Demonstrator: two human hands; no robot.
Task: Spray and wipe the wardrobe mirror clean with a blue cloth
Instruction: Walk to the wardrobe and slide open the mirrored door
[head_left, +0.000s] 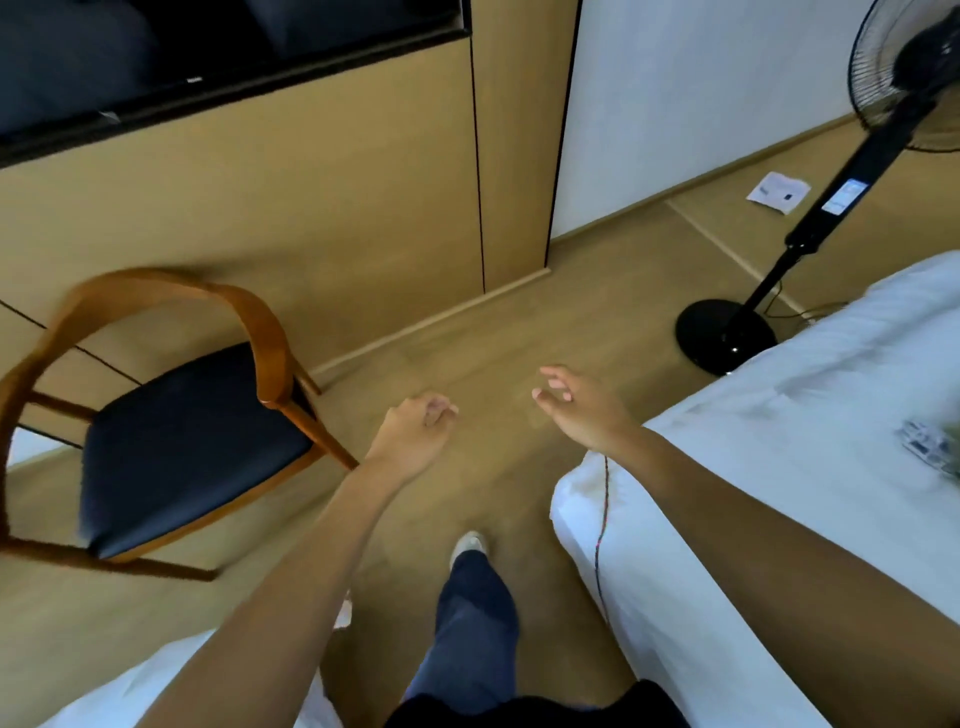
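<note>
Walking between the beds, nothing in hand yet
Left hand (415, 431) loosely curled and right hand (582, 410) spread, both empty; past chair (182, 431) and fan (727, 332), no cloth, spray or mirror shows, so fetching them likely comes next

Two bare hands, left hand (415, 434) and right hand (582, 410); one chair (171, 415), one fan (810, 208), one paper sheet (777, 191).
</note>
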